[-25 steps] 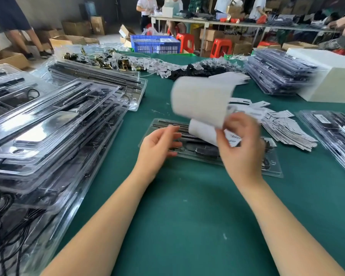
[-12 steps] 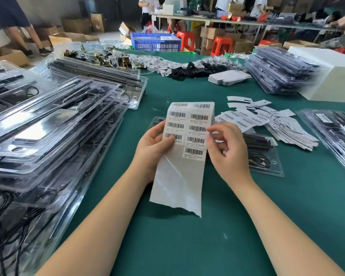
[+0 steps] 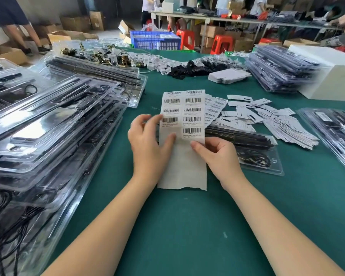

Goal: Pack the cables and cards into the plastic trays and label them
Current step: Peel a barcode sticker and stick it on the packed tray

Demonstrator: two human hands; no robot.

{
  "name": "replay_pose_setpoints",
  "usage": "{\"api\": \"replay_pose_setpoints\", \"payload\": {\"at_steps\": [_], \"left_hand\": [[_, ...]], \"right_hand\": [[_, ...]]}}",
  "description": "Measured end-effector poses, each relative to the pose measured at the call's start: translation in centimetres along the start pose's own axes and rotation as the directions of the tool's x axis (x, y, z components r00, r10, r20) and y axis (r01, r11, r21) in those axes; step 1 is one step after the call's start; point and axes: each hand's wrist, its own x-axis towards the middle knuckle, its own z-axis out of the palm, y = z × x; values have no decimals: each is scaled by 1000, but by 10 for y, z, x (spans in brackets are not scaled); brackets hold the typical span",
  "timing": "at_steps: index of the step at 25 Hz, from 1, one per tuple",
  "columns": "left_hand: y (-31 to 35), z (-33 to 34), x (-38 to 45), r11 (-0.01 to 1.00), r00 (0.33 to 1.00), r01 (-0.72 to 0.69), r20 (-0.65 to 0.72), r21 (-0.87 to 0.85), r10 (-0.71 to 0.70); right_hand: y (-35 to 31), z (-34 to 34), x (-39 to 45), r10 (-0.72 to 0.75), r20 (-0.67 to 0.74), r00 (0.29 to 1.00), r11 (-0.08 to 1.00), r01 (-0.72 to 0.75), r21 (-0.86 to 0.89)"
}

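A white sheet of barcode labels (image 3: pixel 187 116) is held upright over the green table (image 3: pixel 187 226); its lower part is bare backing. My left hand (image 3: pixel 147 142) holds its left edge, thumb pressed on the bare backing and fingertips at the lowest label of the left column. My right hand (image 3: pixel 217 154) pinches the sheet's right side just below the lowest right label. Behind the sheet lies a clear plastic tray (image 3: pixel 257 156) with black cables inside, partly hidden. A loose pile of white cards (image 3: pixel 271 120) lies right of the sheet.
Tall stacks of filled clear trays (image 3: pixel 48 126) fill the left side. More tray stacks (image 3: pixel 279 70) and a white box (image 3: pixel 331 76) stand at the back right, and further trays (image 3: pixel 331 132) lie at the right edge. People work at tables behind.
The label sheet, flipped up in my right hand a second ago, now hangs flat between both hands. My left hand left the tray and took the sheet's left edge.
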Motion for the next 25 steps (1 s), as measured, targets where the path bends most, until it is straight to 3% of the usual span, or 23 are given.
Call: {"api": "replay_pose_setpoints", "payload": {"at_steps": [2,4,7,10,12,15,18,20,22,25], "left_hand": [[5,3,-6,944,948,-313,88,101,305],[10,6,-11,918,909,-390,189,77,370],[11,5,-13,938,909,-348,241,-5,339],[8,0,-7,950,920,-299,237,-92,312],[7,-3,-4,968,921,-193,311,-163,236],[0,-7,0,975,873,-74,459,-211,166],[-4,-8,2,967,856,-32,493,-251,157],[-2,-8,3,955,884,39,455,-296,105],[1,-8,5,909,933,178,358,-378,-34],[-2,-15,16,664,911,405,216,-629,-351]], "right_hand": [[-2,0,-1,-96,-13,995,987,94,-127],[0,0,-2,-168,6,986,957,164,-238],[-2,0,-4,-220,87,972,913,237,-332],[-2,1,-4,-314,130,941,812,337,-477],[-3,-3,-5,-380,190,905,718,418,-556],[-3,-9,-5,-414,287,864,560,490,-668],[-5,-11,-5,-393,327,859,532,503,-681],[-6,-11,-4,-348,317,882,574,468,-672],[-8,-18,1,-251,225,942,752,336,-567],[-14,-43,12,51,85,995,982,-34,-187]]}}
